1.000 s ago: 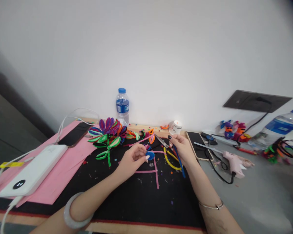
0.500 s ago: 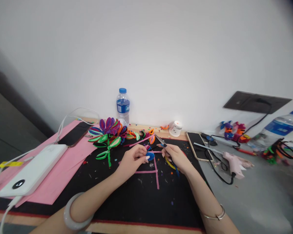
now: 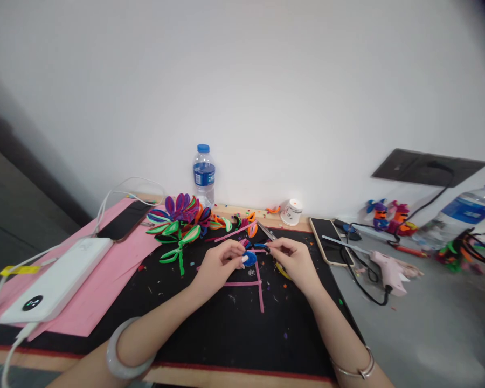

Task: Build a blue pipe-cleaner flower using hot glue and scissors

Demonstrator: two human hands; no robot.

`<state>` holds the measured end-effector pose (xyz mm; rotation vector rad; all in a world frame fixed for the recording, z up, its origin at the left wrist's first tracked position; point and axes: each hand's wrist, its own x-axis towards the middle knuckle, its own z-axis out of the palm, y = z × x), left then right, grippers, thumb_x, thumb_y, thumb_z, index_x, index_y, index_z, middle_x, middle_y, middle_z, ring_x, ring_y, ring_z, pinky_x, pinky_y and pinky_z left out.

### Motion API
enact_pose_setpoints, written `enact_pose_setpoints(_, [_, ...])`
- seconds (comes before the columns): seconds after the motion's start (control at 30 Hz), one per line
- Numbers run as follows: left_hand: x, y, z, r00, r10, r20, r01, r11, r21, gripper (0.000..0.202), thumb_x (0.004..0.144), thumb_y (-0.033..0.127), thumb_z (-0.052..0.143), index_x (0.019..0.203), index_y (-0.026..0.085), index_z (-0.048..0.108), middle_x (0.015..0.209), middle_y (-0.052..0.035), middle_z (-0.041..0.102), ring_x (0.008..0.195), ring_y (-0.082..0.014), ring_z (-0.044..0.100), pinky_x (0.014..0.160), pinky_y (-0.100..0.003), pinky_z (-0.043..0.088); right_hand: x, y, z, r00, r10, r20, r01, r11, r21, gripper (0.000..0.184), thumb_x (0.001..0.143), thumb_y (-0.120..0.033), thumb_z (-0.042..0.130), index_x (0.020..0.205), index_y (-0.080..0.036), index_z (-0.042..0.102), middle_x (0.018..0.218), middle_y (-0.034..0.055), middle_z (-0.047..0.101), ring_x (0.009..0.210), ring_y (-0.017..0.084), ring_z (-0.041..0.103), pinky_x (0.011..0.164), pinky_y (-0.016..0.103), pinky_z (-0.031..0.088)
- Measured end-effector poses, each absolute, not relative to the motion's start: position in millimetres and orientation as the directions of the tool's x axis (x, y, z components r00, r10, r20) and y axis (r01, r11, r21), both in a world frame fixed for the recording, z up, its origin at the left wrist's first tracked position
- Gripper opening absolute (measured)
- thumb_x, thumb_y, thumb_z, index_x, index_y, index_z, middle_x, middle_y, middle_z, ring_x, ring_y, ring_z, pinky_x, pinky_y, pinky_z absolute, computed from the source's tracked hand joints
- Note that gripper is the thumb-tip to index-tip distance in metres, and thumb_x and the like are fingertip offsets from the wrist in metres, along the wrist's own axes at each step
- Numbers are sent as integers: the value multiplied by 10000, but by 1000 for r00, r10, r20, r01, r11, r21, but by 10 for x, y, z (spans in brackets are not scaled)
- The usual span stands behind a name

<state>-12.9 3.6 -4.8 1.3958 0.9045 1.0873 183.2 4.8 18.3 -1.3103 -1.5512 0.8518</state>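
My left hand (image 3: 220, 264) pinches a small blue coiled pipe-cleaner disc (image 3: 249, 258) over the black mat (image 3: 234, 328). Close on its right, my right hand (image 3: 293, 261) has its fingers pinched on the blue pipe cleaner's loose end (image 3: 261, 246) just beside the disc. Pink pipe cleaners (image 3: 259, 283) lie crossed on the mat under both hands. A yellow pipe cleaner (image 3: 282, 270) peeks out beneath my right hand. Scissors (image 3: 267, 232) lie just behind the hands.
A colourful pipe-cleaner flower (image 3: 180, 221) lies at the mat's back left, with a water bottle (image 3: 203, 175) behind it. White power bank (image 3: 54, 283) and phone (image 3: 123, 223) rest on pink paper (image 3: 101, 285). Right: another phone (image 3: 327, 241), pink glue gun (image 3: 388, 269), large bottle (image 3: 461, 213), more pipe-cleaner figures (image 3: 388, 214).
My right hand has moved left from beside the scissors to meet the left hand at the blue disc, bringing the blue pipe cleaner's end with it. The left hand has stayed put.
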Motion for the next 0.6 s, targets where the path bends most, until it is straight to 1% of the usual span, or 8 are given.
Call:
enact_pose_setpoints(0.1, [-128, 35, -38, 277, 953, 123, -37, -118, 992, 162, 720, 266, 614, 835, 162, 567, 754, -25, 602, 641, -142, 598, 612, -278, 499, 1820, 19, 210, -103, 956, 275, 354, 294, -888, 147, 754, -212, 562, 799, -196, 701, 767, 35, 669, 694, 167, 585, 608, 263, 427])
enact_pose_setpoints(0.17, [-127, 39, -33, 267, 957, 113, -46, -104, 993, 174, 713, 263, 621, 839, 161, 561, 750, -25, 602, 638, -142, 598, 615, -282, 500, 1812, 2, 246, -158, 936, 315, 361, 352, -864, 176, 773, -191, 537, 830, -215, 701, 823, 40, 663, 764, 175, 594, 645, 269, 436])
enact_pose_setpoints(0.37, [-118, 46, -23, 260, 959, 109, -92, -88, 992, 208, 709, 257, 621, 878, 164, 541, 740, -15, 595, 624, -133, 598, 601, -272, 498, 1792, -11, 269, -215, 902, 375, 391, 431, -813, 223, 780, -158, 520, 856, -251, 707, 834, 38, 642, 762, 169, 585, 635, 269, 443])
enact_pose_setpoints(0.6, [-109, 39, 2, 270, 958, 98, -102, -73, 992, 204, 710, 239, 619, 884, 167, 537, 726, -2, 584, 608, -126, 596, 603, -271, 497, 1789, -12, 243, -220, 896, 385, 427, 443, -788, 230, 790, -152, 508, 862, -252, 702, 828, 35, 635, 743, 166, 579, 621, 265, 438])
